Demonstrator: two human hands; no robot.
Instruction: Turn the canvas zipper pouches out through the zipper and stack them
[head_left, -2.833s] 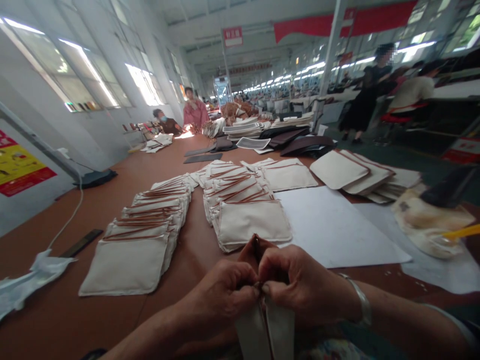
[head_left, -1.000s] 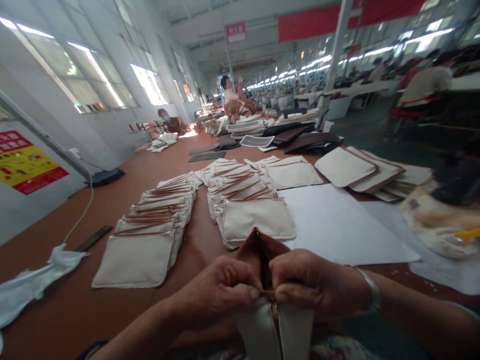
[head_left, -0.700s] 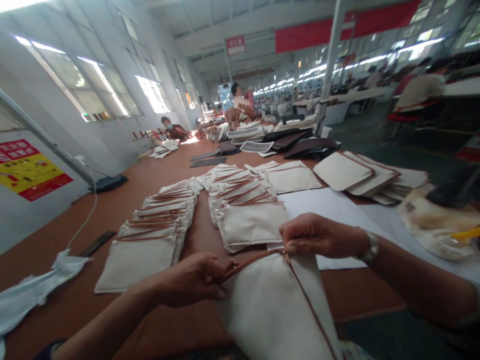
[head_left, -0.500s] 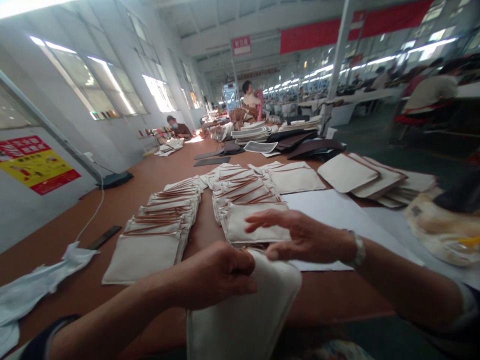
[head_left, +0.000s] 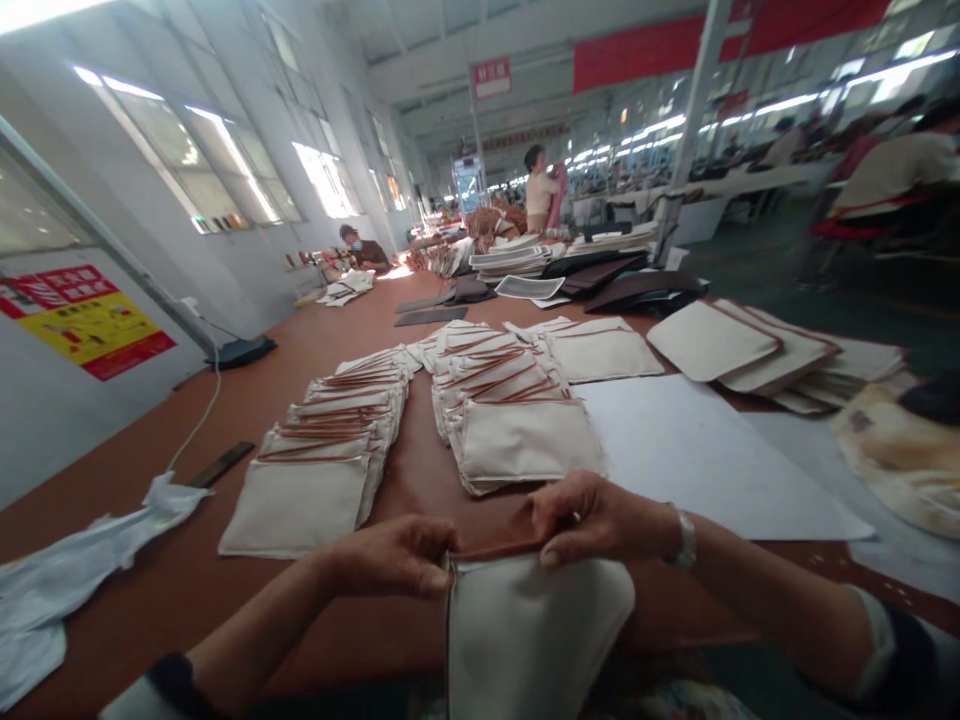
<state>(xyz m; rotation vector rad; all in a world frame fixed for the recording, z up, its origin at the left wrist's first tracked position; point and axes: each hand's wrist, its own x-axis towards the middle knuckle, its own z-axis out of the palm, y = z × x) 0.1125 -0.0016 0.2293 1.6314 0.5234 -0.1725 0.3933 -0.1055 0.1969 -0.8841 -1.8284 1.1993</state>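
Between my hands hangs a cream fabric panel (head_left: 532,630) with a brown strip along its top edge, over the near edge of the table. My left hand (head_left: 397,555) pinches its upper left corner between thumb and fingers. Farther right on the same top edge, my right hand (head_left: 592,520) grips the panel and strip, thumb in front. Just beyond my hands lies a stack of cream panels with brown edging (head_left: 525,440). A second overlapping row of such panels (head_left: 300,500) lies to the left.
A white sheet (head_left: 675,450) lies on the brown table (head_left: 420,470), right of the stacks. Larger cream panels (head_left: 720,345) are piled behind it. At left are a white cloth (head_left: 97,560) and a dark flat bar (head_left: 225,465). Co-workers (head_left: 541,190) are farther back.
My right hand has come down from above the panel and closed on its top edge. My left hand has shifted to the corner, and the brown strip now shows stretched between them.
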